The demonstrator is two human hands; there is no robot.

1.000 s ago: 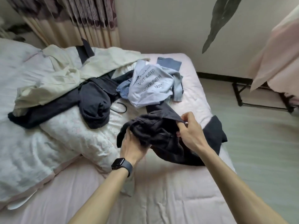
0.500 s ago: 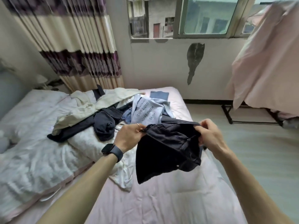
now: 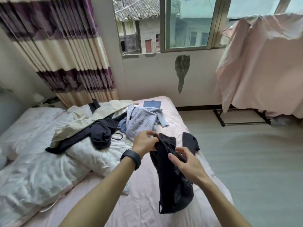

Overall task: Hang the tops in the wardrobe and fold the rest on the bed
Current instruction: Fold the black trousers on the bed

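While our left hand [image 3: 144,142] grips the dark garment [image 3: 173,190] by its top above the right edge of the bed [image 3: 144,210], our right hand [image 3: 188,164] pinches it lower; the blue top [image 3: 141,123] behind reads "DOT KGTO" and "UUSY".

Left forearm bare, entering from 7 o'clock, a dark band [image 3: 131,158] on the wrist. The left hand [image 3: 144,142] is raised, fingers curled, gripping the top edge of the garment [image 3: 173,190]. Right forearm enters from 5 o'clock. The right hand [image 3: 188,164] sits lower, at 4 o'clock of the left, thumb and curled fingers pinching a fold. Hands near, not touching.
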